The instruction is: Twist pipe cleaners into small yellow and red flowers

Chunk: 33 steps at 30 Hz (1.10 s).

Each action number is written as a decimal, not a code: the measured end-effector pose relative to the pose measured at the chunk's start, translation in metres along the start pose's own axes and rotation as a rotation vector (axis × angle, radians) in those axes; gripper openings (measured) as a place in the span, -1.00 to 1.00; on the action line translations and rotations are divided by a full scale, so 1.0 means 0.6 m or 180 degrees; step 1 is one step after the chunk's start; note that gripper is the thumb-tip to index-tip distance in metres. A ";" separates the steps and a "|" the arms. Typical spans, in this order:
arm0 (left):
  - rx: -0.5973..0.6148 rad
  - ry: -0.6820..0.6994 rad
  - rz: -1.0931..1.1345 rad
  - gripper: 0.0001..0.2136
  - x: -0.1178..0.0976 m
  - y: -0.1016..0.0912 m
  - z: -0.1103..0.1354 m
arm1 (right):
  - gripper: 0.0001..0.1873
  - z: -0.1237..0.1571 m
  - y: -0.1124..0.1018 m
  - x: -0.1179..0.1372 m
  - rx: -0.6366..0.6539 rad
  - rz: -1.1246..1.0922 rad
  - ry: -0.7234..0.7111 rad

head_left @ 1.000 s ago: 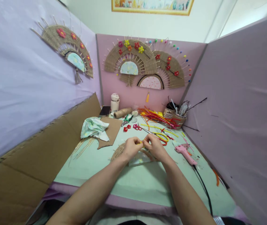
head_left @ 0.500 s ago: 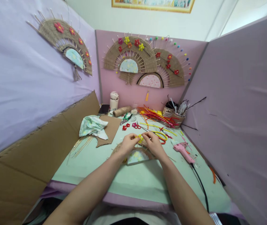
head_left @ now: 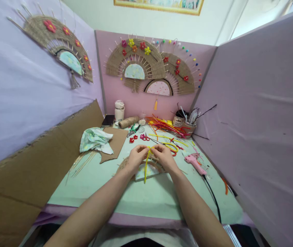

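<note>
Both my hands meet over the middle of the green table (head_left: 151, 199). My left hand (head_left: 136, 157) and my right hand (head_left: 164, 156) each pinch the top of a yellow pipe cleaner (head_left: 146, 164). Its loose end hangs down between my wrists. Under my hands lies a half-round woven twine fan (head_left: 124, 164) with a pale patterned centre. Red scissors (head_left: 144, 137) and small red pipe-cleaner flowers (head_left: 132, 139) lie just beyond my fingers.
A pink glue gun (head_left: 193, 162) with a black cord lies at the right. A heap of coloured pipe cleaners (head_left: 168, 127), a tool cup (head_left: 189, 126), a twine roll (head_left: 128, 121), a folded cloth (head_left: 94, 140), cardboard (head_left: 114, 142) and bamboo skewers (head_left: 83, 164) surround the work. Finished fans hang on the partition walls.
The yellow pipe cleaner was bunched small between my fingertips; now a long straight end hangs down from the pinch. My view has shifted a little to the right.
</note>
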<state>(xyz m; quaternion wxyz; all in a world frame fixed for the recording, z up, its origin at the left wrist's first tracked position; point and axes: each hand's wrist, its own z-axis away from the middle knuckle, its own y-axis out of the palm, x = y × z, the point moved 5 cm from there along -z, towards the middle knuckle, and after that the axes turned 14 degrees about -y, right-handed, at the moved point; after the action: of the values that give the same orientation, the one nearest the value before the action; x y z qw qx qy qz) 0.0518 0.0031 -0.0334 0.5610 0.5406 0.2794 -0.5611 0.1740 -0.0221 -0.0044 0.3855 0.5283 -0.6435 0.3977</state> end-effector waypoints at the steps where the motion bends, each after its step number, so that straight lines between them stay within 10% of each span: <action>1: 0.0000 -0.0055 0.0006 -0.75 0.001 -0.001 0.000 | -0.78 0.000 -0.001 -0.001 0.0013 0.0000 0.0002; 19: 0.1209 -0.0537 0.0382 -0.74 -0.003 0.012 0.001 | -0.75 0.002 -0.007 -0.018 0.0578 -0.0542 0.0193; 33: 0.0161 0.0323 -0.0932 -0.77 -0.009 -0.003 -0.014 | -0.84 0.000 -0.001 -0.007 0.0413 0.0174 -0.0125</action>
<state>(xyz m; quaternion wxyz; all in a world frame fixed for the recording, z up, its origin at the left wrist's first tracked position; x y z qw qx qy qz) 0.0513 0.0130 -0.0311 0.4445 0.5358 0.3690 -0.6158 0.1750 -0.0207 -0.0080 0.3267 0.5421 -0.6380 0.4386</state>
